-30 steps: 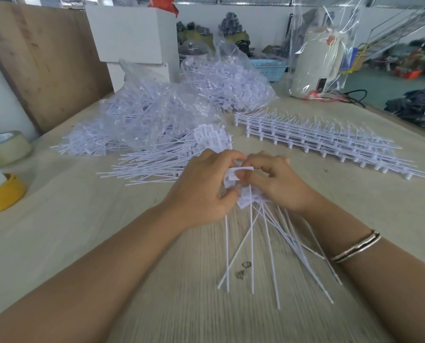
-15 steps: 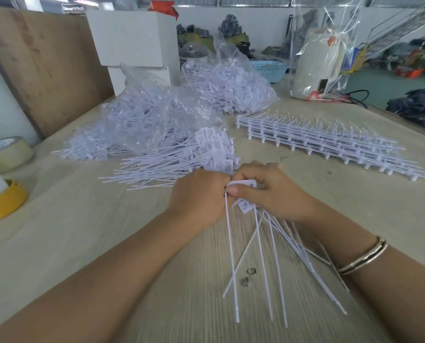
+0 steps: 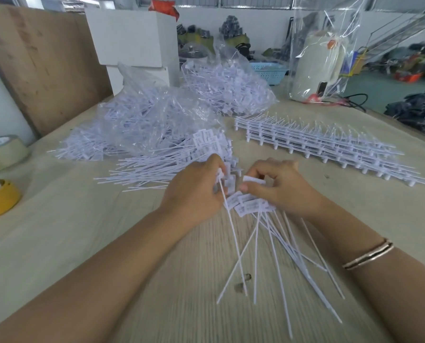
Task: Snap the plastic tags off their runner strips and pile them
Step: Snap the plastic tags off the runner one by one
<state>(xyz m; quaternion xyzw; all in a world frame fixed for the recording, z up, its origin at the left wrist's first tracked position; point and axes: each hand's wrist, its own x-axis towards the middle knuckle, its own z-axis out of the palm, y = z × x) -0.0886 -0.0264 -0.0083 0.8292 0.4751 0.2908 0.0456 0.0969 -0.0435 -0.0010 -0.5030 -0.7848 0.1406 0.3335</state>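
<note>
Two hands work close together at the middle of our view, and our fingers are curled on both. Our left hand [image 3: 194,191] pinches the flat head of one white tag [image 3: 221,179], whose long tail [image 3: 233,243] runs down toward six o'clock, so its long axis points nearly straight back at us. Our right hand [image 3: 278,186], just beside it at three o'clock, has thumb and forefinger clamped on the end of a short runner strip [image 3: 254,179], with several more tags [image 3: 249,206] fanned beneath it and their tails spreading toward five o'clock. We judge that one tag is snapped free and goes to the pile next. That pile of loose tags [image 3: 157,167] lies at eleven o'clock from our left fingers, tails pointing to nine o'clock, so the left hand is the nearer one for the drop. Beyond it sit two clear bags of tags [image 3: 157,120]. At two o'clock a stack of unbroken runner strips [image 3: 317,147] waits on the wooden table [image 3: 83,231].
</note>
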